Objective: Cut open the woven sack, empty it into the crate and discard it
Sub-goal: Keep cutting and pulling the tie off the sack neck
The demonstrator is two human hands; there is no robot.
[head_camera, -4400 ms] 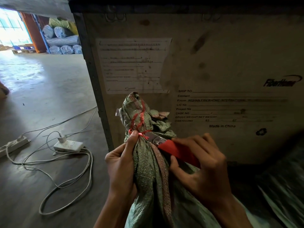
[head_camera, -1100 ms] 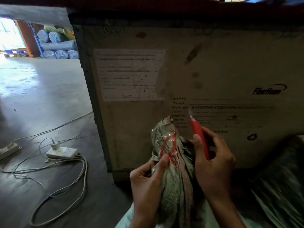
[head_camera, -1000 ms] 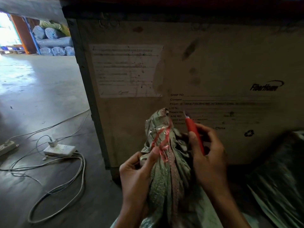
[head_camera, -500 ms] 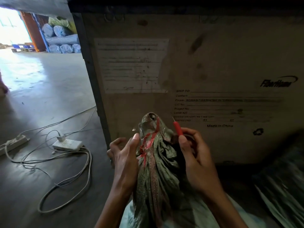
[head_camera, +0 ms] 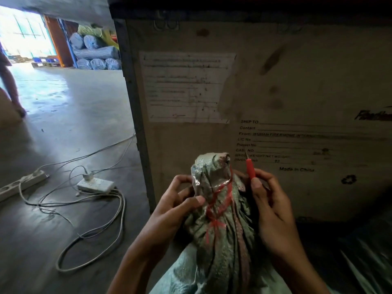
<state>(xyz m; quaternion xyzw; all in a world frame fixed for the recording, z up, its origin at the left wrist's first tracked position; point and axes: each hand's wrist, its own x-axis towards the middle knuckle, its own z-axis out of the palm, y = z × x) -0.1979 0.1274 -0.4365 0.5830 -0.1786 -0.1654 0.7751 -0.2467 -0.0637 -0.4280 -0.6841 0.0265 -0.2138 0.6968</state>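
Sack: the woven sack (head_camera: 220,240) is stood up low in the middle, right in front of the crate (head_camera: 275,92), with its bunched neck pointing up. It is kept close to the crate, likely so it can be tipped in soon.

Red string: the neck is tied shut by a red string (head_camera: 220,200), wound round and knotted. The sack looks closed, so nothing has been poured out yet.

Left hand: the left hand (head_camera: 176,206) is closed on the side of the neck, with the thumb pressed near the string. The neck is likely held this way so it is kept still and tight for cutting.

Right hand: the right hand (head_camera: 269,200) is closed on a red cutter (head_camera: 250,169), held between thumb and fingers. Its thin tip is pointed up, just beside the neck and away from the other hand, so no finger is nicked.

Next step: the string must probably be cut before the sack can be opened.

Floor: white cables and a power strip (head_camera: 95,185) are lying well to the left.
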